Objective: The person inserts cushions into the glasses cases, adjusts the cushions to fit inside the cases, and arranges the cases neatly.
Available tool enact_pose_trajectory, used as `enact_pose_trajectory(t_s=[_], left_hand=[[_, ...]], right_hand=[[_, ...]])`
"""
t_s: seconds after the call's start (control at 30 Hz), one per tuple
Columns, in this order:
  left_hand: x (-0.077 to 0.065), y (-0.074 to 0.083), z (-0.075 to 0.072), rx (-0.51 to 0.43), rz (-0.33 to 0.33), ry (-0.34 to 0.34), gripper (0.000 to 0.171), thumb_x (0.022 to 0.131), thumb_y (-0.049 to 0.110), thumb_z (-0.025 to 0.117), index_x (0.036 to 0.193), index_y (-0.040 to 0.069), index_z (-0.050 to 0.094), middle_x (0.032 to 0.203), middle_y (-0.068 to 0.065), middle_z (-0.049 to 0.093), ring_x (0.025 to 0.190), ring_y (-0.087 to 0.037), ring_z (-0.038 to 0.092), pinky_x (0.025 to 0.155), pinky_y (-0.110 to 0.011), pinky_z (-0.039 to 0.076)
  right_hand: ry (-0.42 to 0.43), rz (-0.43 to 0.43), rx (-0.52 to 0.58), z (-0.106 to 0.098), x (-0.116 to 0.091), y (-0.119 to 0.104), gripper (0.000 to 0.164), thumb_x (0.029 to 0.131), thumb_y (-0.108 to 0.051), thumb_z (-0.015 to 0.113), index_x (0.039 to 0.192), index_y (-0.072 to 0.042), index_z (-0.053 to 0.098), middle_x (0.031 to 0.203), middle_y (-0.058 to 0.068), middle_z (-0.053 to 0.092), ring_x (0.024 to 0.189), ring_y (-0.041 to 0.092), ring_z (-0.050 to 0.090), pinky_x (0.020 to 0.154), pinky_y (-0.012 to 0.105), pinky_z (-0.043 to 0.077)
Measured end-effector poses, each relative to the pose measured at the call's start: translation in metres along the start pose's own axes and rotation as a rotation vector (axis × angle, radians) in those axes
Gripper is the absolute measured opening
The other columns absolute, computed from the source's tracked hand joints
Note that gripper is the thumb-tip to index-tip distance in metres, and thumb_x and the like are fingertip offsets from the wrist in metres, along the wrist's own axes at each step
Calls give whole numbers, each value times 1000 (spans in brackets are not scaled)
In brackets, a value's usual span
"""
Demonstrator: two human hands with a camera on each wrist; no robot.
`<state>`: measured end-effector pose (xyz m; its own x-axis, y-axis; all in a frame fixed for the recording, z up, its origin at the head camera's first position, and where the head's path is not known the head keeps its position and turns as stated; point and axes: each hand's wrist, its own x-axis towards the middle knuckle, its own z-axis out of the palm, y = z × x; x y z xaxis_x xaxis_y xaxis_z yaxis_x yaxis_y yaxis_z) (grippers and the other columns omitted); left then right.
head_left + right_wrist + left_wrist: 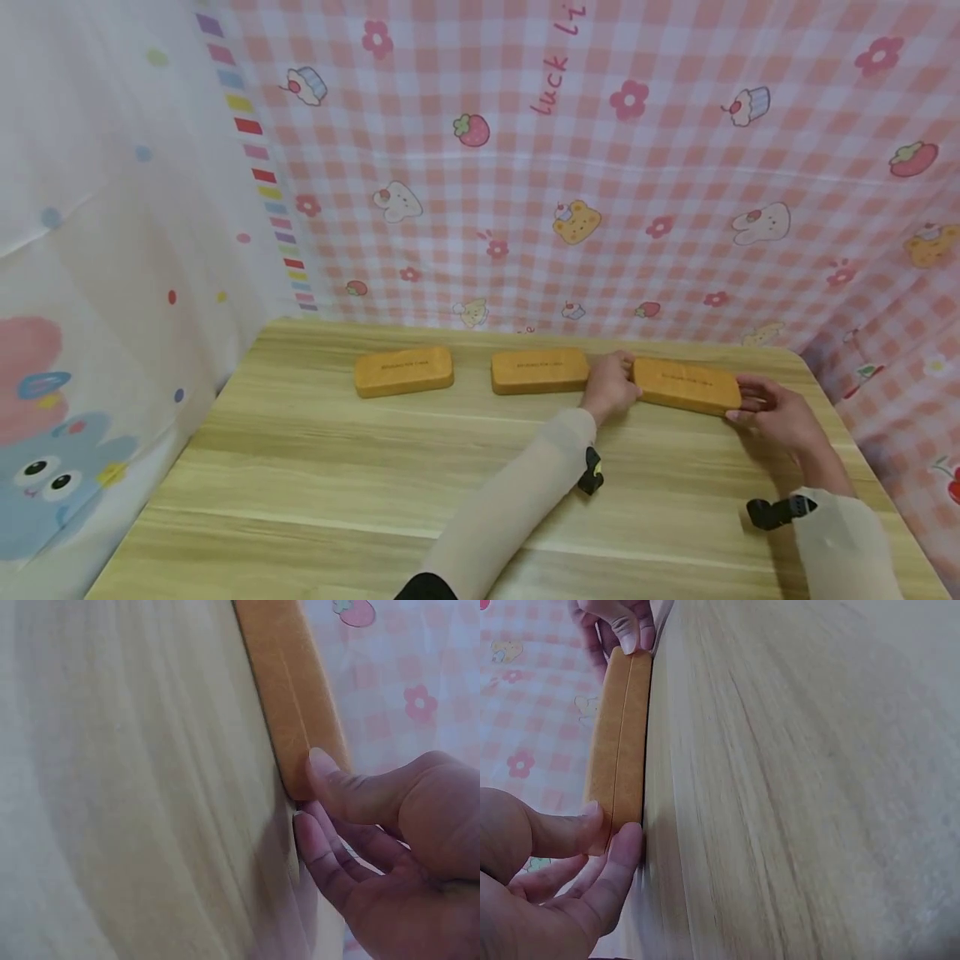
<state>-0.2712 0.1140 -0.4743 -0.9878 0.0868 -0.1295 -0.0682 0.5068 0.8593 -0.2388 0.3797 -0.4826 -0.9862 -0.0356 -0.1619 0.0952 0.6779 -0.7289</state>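
Three orange-brown glasses cases with small print on top lie in a row along the table's back. At the right, a case [686, 387] sits slightly angled between both hands. My left hand [611, 388] holds its left end, thumb and fingertips at the corner in the left wrist view, close beside the middle case [540, 372]. My right hand [782, 417] holds the opposite end, with the thumb [337, 787] on the side near the seam and the fingers at the end. Farther left lies another case [405, 372], apart from the hands.
The wood-grain table [315, 492] ends at the back against a pink checked cloth [525, 183]. A pale patterned cloth [135, 225] hangs on the left, and more checked cloth [907, 350] on the right. Both wrists carry black straps.
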Motion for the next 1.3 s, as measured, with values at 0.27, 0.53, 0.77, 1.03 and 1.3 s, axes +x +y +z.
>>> enact_pose_trajectory(t_s=[0.27,0.53,0.77,1.03,1.3], left_hand=[[-5,1,-1,61,20,8,50,89,-2,70,136,13,66,118,-3,76,97,-6,66,81,-18,54],[-15,6,-3,-22,-12,-74,55,91,7,72,144,10,58,142,-4,64,124,-12,61,104,-29,54],[-38,8,-31,-62,79,-128,60,97,19,70,152,12,48,150,-11,56,122,-26,65,101,-36,56],[-63,-6,-77,-67,191,-107,55,99,32,68,151,25,50,145,-4,60,105,-12,67,79,-26,57],[-88,-32,-127,-15,308,1,61,99,38,68,152,16,48,148,-11,56,128,-31,61,99,-40,58]], right_hand=[[57,-71,-129,4,-5,-11,67,93,-11,76,144,17,42,130,40,58,101,30,69,67,10,50],[-13,-14,-128,1,-10,-10,82,99,-32,69,153,14,28,143,43,45,126,54,51,88,35,58],[-15,6,-169,-2,-17,-23,90,102,-50,58,156,11,21,152,44,33,134,60,41,102,67,47],[62,-53,-162,-8,-35,-42,81,104,-47,55,158,6,25,151,42,35,131,59,43,95,68,49],[105,-161,-187,1,-49,-59,77,102,-48,60,156,0,35,149,39,43,125,58,51,92,66,52]])
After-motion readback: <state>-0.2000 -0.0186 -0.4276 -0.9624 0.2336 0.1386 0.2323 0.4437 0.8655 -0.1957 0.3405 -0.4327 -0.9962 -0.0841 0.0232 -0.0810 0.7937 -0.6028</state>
